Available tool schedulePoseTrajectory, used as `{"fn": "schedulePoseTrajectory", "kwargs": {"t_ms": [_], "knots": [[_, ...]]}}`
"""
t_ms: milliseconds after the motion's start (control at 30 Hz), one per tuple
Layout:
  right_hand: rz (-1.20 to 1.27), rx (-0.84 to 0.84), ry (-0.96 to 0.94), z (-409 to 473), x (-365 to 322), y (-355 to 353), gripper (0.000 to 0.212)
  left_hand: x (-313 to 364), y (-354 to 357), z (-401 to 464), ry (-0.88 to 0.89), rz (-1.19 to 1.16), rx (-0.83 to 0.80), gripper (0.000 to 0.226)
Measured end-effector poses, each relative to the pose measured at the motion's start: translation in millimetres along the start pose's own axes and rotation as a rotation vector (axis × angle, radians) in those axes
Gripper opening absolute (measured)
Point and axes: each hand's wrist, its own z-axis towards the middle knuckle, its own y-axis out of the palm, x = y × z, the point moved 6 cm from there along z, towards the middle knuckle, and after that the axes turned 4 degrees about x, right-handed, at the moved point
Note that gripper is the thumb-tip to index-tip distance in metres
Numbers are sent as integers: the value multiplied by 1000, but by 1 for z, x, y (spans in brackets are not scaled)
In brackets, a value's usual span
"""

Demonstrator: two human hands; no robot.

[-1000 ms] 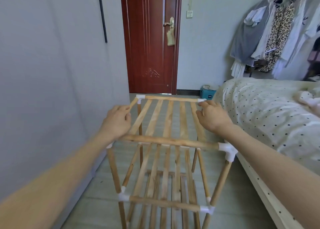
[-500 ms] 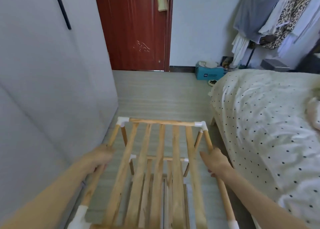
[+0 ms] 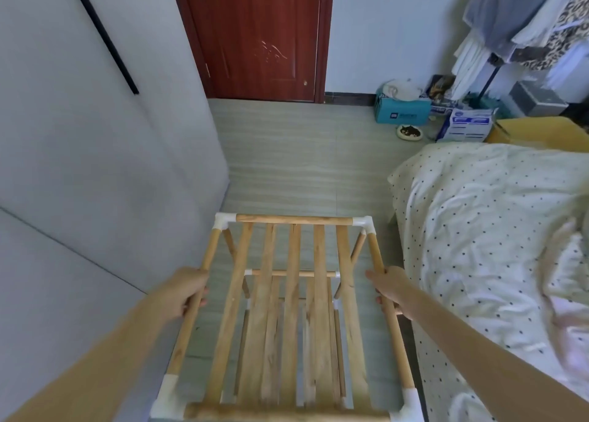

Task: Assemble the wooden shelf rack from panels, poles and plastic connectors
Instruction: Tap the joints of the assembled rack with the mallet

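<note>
Fingers of the left hand are curled round the left top pole of the wooden shelf rack; the right hand grips the right top pole. Between wardrobe and bed, the rack appears fully assembled; steady placement on the floor is probably needed next.

One head-worn view looks steeply down and forward, close over the hands and the rack, door beyond them.
</note>
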Motion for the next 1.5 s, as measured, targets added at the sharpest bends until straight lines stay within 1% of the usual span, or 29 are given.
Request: {"fn": "schedulePoseTrajectory", "kwargs": {"t_ms": [100,200,300,400,533,600,700,833,967,1100,1200,1333,1400,1500], "knots": [[-18,-19,-32,-17,-55,-37,23,54,-27,-31,13,-18,20,20],[-44,-21,-77,-28,-123,-73,24,113,-55,-53,57,-76,3,21],[-53,12,-106,-32,-193,-105,23,166,-83,-59,69,-171,-4,18],[-46,18,-133,-19,-267,-126,23,221,-103,-50,88,-244,-39,20],[-49,44,-153,19,-350,-141,29,300,-119,-16,81,-296,-83,21],[-74,79,-157,41,-389,-150,29,342,-125,4,81,-304,-77,21],[-33,89,-154,69,-447,-164,28,411,-134,29,94,-313,-75,21],[0,108,-170,112,-527,-184,33,499,-146,66,129,-339,-56,23],[16,98,-206,175,-615,-199,35,585,-158,115,145,-361,-17,18],[3,78,-262,250,-713,-205,29,671,-167,172,120,-386,30,20],[-11,58,-303,299,-790,-205,23,730,-179,212,91,-424,52,23],[-59,38,-388,353,-898,-196,29,793,-204,264,61,-531,73,30],[-83,22,-428,379,-953,-185,30,823,-217,294,58,-580,122,31],[-107,-17,-459,421,-1028,-160,27,866,-239,346,73,-648,241,33]]}}
